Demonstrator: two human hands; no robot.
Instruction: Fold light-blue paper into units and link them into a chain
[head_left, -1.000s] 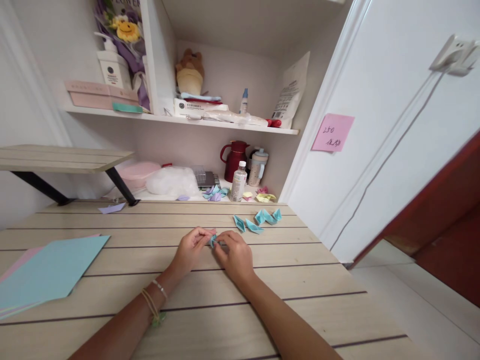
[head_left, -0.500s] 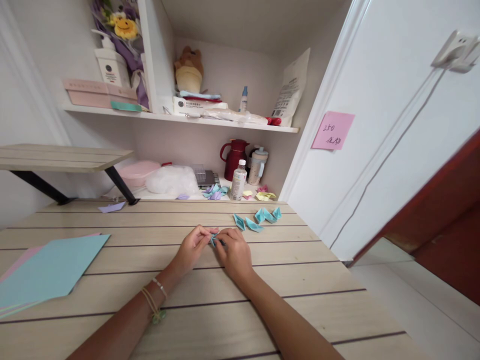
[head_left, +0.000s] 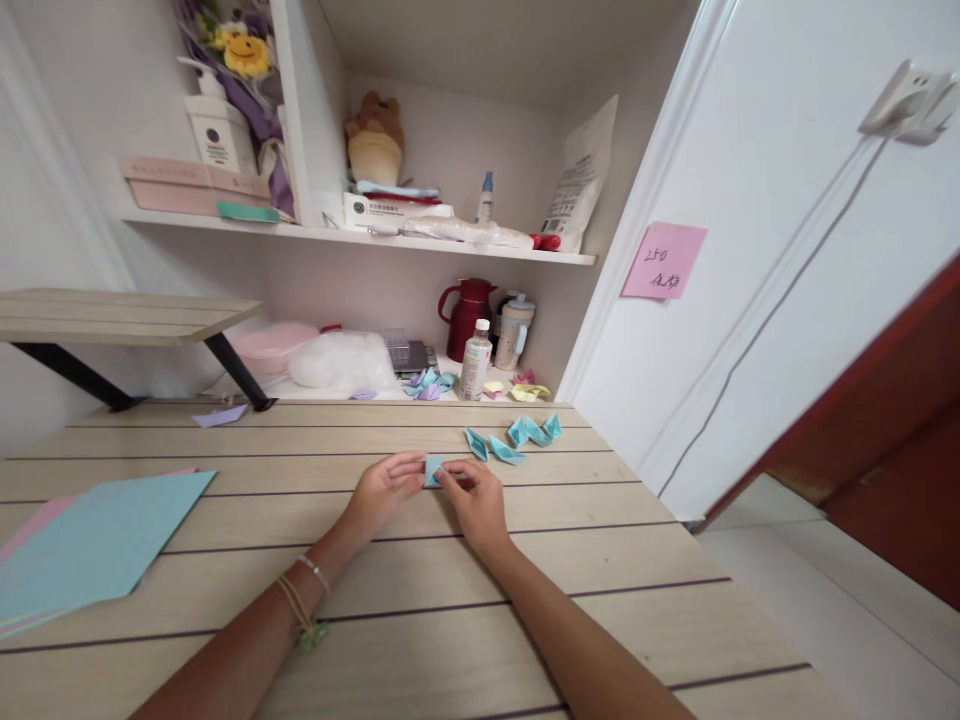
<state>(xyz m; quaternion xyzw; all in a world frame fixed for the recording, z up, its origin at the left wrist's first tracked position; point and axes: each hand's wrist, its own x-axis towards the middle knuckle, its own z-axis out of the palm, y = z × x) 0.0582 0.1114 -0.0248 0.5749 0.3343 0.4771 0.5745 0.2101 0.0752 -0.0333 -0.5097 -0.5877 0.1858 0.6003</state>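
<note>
Between my two hands is a small piece of folded blue paper [head_left: 433,468], its flat face showing. My left hand [head_left: 390,483] pinches its left side, fingers closed. On the other side, my right hand [head_left: 474,495] grips its right edge between thumb and fingers. Just beyond the right hand, several blue paper boats [head_left: 508,451] rest on the table. At the far left of the table lies a stack of coloured paper [head_left: 105,540], a light blue sheet on top and pink showing beneath.
A lilac paper boat [head_left: 220,416] lies by the leg of a small raised shelf [head_left: 120,315]. Behind the table's back edge stand a clear bottle [head_left: 475,362], a dark red jug [head_left: 470,310] and a tumbler [head_left: 514,335]. Several folded papers [head_left: 429,384] lie beside the bottle.
The folded blue paper has turned so that a flat, squarish face shows, where before only a narrow part was visible. My right-hand fingers have drawn back slightly from it.
</note>
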